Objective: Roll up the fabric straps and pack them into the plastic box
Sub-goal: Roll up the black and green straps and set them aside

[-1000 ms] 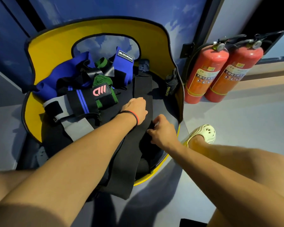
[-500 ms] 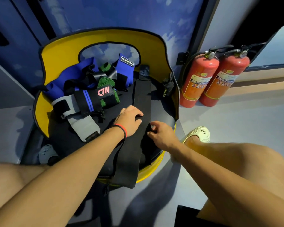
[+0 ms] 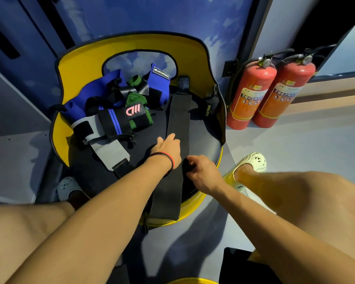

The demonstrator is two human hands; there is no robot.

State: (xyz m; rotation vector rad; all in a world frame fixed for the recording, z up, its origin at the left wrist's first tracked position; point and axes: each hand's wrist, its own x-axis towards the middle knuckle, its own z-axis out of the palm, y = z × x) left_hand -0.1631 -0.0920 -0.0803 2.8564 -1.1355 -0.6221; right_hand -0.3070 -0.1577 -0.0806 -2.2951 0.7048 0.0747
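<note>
Presses flat on the long black strap with the left hand, fingers straight and relaxed, probably to pin the fabric smooth against the chair seat so that a roll can start tight. Pinches the strap's 3 o'clock edge with the right hand, fingers curled, seemingly to square that edge or lift a first fold. Keeps the strap laid lengthwise from 12 to 6 o'clock, near end draped over the seat's front rim, likely to hold the whole length free of kinks: directly under the left palm, touching the right fingertips at its side. Leaves the other straps heaped at 10 o'clock, apart from both hands, presumably for later. Shows no plastic box anywhere.
</note>
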